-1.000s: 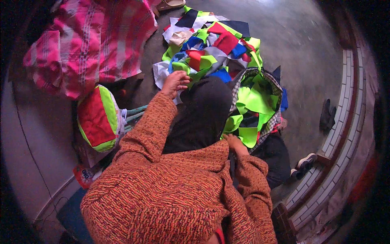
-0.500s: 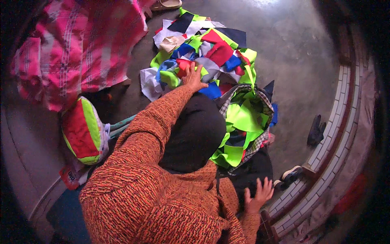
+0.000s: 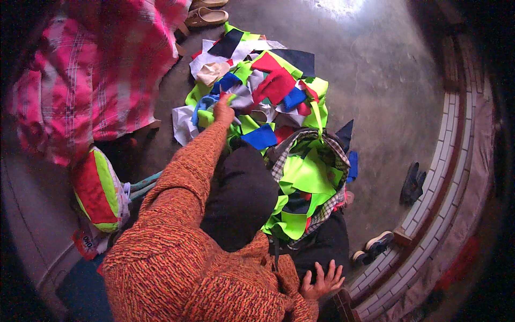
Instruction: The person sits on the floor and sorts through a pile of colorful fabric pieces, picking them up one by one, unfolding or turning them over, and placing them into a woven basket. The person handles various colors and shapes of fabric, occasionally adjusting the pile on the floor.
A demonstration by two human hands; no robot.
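My left hand (image 3: 224, 111) reaches into the left side of a pile of fabric scraps (image 3: 276, 86), its fingers closed on scraps; bits of red and lime cloth show just above the knuckles. The heap mixes lime, red, blue, white, grey and black pieces. Between my legs a checked cloth bag (image 3: 338, 153) gapes, with lime scraps (image 3: 306, 174) and some dark and red ones inside. My right hand (image 3: 322, 282) lies on my right thigh, holding nothing, its fingers spread.
Pink plaid cloth (image 3: 107, 75) hangs at the upper left, above a red, lime and white padded item (image 3: 99, 190). Tan sandals (image 3: 206, 17) are at the top. Shoes (image 3: 378, 244) and a dark item (image 3: 413, 184) lie by the white-tiled step (image 3: 429, 198) on the right.
My left hand's spread fingers have closed on scraps, and the hand has shifted slightly left. My right hand has come down onto my thigh. The whole view has moved a little.
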